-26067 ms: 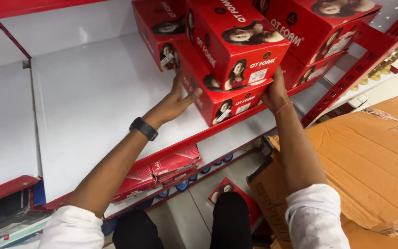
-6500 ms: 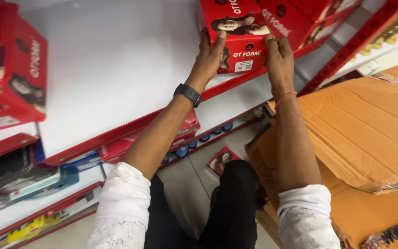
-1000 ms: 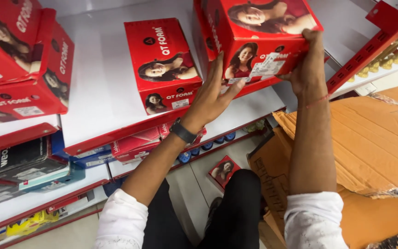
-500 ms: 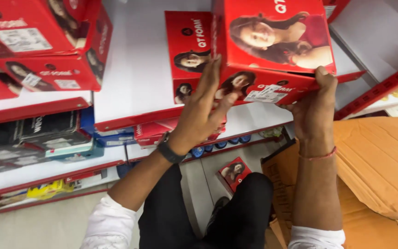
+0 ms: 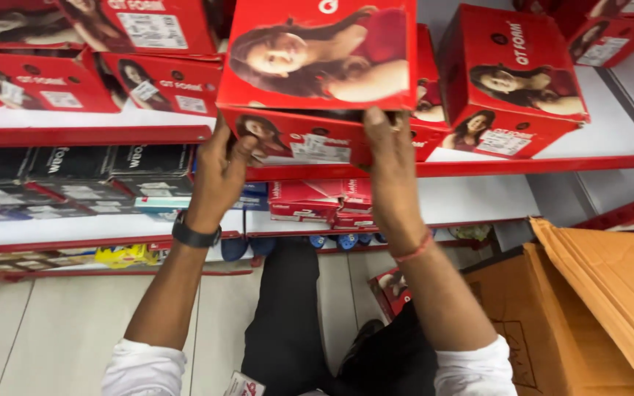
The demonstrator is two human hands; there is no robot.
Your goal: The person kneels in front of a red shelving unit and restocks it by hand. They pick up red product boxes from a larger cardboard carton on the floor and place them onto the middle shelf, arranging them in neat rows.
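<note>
Both the left hand [image 5: 221, 172] and right hand [image 5: 390, 165] clamp a red box [image 5: 321, 73] from below, apparently mid-placement; it needs sliding level onto the shelf [image 5: 537, 165] ahead.

Large red carton [image 5: 321, 55], woman's portrait on top, white label on its front, held above the shelf edge. Matching red cartons [image 5: 511, 81] at right and upper left [image 5: 148, 81]. Black flat boxes [image 5: 75, 165] below left. Brown corrugated carton [image 5: 588, 308], lower right.

One head-worn camera looks steeply down and forward, close over both raised forearms, facing the shelf [image 5: 434, 167] just beyond the fingers [image 5: 376, 125].
</note>
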